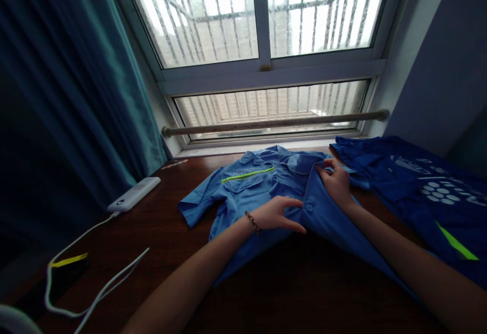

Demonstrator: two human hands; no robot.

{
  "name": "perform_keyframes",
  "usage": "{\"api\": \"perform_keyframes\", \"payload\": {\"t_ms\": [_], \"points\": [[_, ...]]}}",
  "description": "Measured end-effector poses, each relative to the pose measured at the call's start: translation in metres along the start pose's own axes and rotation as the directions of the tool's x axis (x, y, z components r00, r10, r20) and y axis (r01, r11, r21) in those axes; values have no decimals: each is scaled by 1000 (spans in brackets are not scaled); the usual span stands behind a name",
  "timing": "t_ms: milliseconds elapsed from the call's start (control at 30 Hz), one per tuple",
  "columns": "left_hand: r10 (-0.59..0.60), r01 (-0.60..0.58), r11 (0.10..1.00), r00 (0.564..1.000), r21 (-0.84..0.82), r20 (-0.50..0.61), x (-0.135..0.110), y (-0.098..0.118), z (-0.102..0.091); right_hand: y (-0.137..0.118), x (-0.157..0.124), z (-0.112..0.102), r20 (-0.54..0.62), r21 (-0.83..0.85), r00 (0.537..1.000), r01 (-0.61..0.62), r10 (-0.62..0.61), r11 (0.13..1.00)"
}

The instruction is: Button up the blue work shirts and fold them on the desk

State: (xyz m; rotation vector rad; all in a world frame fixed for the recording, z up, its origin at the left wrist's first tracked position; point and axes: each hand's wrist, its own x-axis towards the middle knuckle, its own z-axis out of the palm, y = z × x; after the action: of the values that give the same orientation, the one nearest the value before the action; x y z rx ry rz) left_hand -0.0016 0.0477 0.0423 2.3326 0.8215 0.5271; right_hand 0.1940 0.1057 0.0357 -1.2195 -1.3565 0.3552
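Your right hand (337, 181) pinches the front edge of the light blue shirt (247, 181), with the fingers closed on the cloth just below the collar. Your left hand (279, 213) lies flat and open on the same shirt, just beside that pinch. The shirt is spread on the table (163, 232) under both hands. I think the danger is this: if the flat hand presses too weakly, a pull from the pinch may drag and wrinkle the whole shirt. The dark blue garment (418, 192), very near beyond your right hand, could get caught too.
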Motion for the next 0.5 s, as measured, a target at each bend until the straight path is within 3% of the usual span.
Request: {"api": "perform_keyframes", "payload": {"t_ms": [133, 233, 300, 400, 500], "points": [[-95, 95, 995, 995, 3, 44, 1, 5, 0, -7, 10, -7, 18, 144, 997, -76, 74, 987], [-149, 152, 963, 988, -223, 29, 4, 1, -7, -27, 11, -13, -7, 265, 998, -53, 57, 963], [-221, 196, 884, 975, -424, -11, 6, -7, -10, -43, 4, -16, -8, 243, 1000, 20, -18, 970], [-344, 225, 704, 938, -673, -47, 8, -29, -6, -57, -20, -9, 235, 101, 958, 145, -165, 984], [-452, 265, 622, 890, -737, -62, 8, -51, 1, -42, -48, 9, 483, -3, 835, 301, -263, 954]]}}
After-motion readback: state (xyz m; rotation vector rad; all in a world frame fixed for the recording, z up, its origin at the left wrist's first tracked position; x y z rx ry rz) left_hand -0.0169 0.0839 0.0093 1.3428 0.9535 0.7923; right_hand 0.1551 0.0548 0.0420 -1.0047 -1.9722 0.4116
